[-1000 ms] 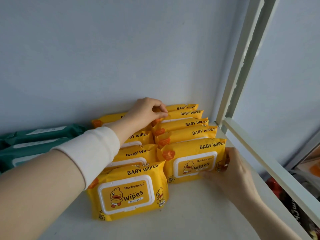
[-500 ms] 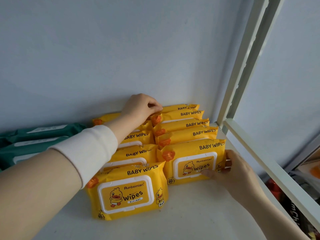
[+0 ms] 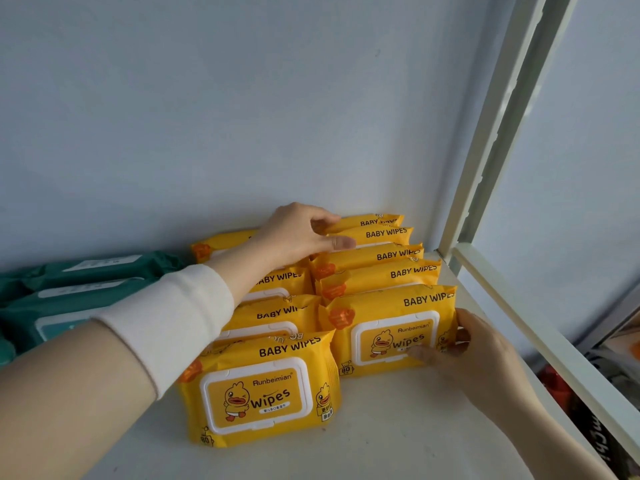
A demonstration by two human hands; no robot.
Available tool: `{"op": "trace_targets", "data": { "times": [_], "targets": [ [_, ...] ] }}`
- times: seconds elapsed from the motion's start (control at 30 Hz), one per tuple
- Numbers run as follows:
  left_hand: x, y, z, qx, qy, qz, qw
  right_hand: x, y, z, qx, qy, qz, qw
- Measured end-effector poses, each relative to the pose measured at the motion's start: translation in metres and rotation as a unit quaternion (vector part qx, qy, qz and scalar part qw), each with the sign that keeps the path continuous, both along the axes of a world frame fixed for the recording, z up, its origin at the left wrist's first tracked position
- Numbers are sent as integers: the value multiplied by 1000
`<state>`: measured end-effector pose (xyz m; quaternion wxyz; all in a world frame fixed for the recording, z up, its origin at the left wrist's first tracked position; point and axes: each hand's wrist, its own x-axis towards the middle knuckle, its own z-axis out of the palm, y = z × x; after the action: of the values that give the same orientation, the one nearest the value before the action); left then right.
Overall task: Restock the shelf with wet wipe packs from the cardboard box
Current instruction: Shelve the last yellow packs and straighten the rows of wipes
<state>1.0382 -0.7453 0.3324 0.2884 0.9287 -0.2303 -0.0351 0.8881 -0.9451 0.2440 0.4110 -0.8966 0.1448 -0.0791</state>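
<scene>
Yellow baby wipe packs stand upright in two rows on the white shelf. The left row ends at a front pack, the right row at another front pack. My left hand reaches over the left row to the back of the right row. Its fingers curl over the rear packs and its thumb lies on their front. My right hand holds the right end of the right row's front pack, thumb on its face and fingers round its edge. The cardboard box is out of view.
Dark green wipe packs lie at the left, partly behind my left arm. A wall backs the shelf. A white upright post and a side rail bound the shelf on the right, with goods on a lower level beyond.
My left hand has shifted right along the back packs and its thumb now stretches out over them. My right hand stays at the front right pack, its grip slightly adjusted.
</scene>
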Motion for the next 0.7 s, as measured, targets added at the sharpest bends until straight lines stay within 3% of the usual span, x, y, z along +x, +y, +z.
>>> {"op": "trace_targets", "data": {
  "times": [0.1,0.4,0.53,0.7],
  "targets": [
    [-3,4,0,77,2,-15,997,0,1,-2,1,6,-9,1000],
    [3,-4,10,119,0,1,993,8,5,3,23,4,-31,999],
    [-24,-9,18,132,65,-49,988,8,8,4,27,7,-33,999],
    [-73,-15,4,290,-9,-151,945,4,5,6,26,19,-13,999]
  ]
}}
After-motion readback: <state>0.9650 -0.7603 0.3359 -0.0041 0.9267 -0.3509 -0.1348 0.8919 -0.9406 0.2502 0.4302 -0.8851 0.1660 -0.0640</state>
